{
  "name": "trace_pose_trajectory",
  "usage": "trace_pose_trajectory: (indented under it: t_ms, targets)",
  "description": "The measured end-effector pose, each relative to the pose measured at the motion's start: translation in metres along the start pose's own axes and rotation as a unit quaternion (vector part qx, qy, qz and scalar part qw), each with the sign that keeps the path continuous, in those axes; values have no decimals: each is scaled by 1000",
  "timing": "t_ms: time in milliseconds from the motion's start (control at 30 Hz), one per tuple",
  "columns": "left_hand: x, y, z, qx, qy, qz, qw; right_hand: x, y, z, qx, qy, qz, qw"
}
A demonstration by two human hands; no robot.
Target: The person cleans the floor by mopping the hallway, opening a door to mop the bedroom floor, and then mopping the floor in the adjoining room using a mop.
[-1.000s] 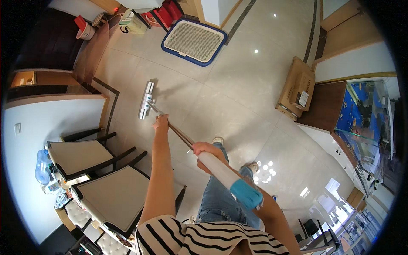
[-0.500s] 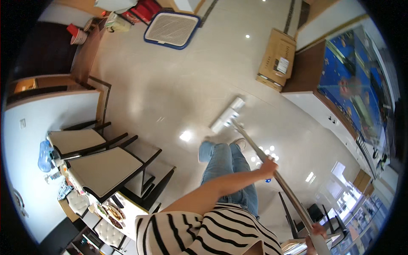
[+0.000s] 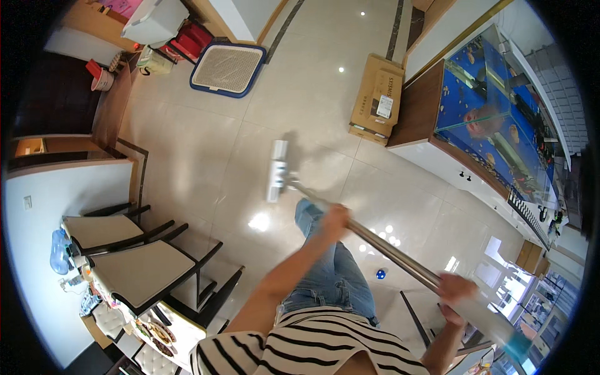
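Your left hand (image 3: 336, 220) and right hand (image 3: 456, 288) both grip the mop pole (image 3: 394, 253), which slants past the blue ball (image 3: 380, 274); the mop head (image 3: 276, 172) lies ahead-left of that ball, nearer your left hand, long axis fore-and-aft.

Pale glossy tile floor (image 3: 300, 112), thin joints, dark border strips (image 3: 285, 30); bright light patches (image 3: 259, 221) reflected in it. Left: white wall (image 3: 69, 187) with small wall plate (image 3: 27, 202), two black-framed chairs (image 3: 144, 272) with cream panels near it, tufted pale chairs (image 3: 152, 360) lower down. Upper left: dark door (image 3: 53, 94). Right: blue-backed aquarium (image 3: 462, 103) on cabinet (image 3: 450, 167), brown side, white front. Lower right: bright windows (image 3: 515, 290).
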State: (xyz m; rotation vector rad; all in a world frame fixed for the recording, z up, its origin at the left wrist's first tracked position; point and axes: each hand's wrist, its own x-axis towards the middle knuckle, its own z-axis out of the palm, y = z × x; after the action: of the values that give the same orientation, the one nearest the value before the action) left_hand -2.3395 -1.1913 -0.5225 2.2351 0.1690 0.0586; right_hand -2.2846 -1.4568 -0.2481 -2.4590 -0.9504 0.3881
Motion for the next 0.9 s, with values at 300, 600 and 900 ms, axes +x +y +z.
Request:
trace_pose_trajectory:
  t_ms: [300, 600, 900]
  targets:
    - [-43, -335, -180, -104, 288, -347, 886, 297, -71, 224, 683, -187, -226, 669]
    - [147, -323, -146, -140, 323, -274, 895, 419, -8, 111, 586, -102, -185, 782]
    - [419, -144, -24, 5, 36, 64, 997, 345, 98, 12, 502, 173, 68, 845]
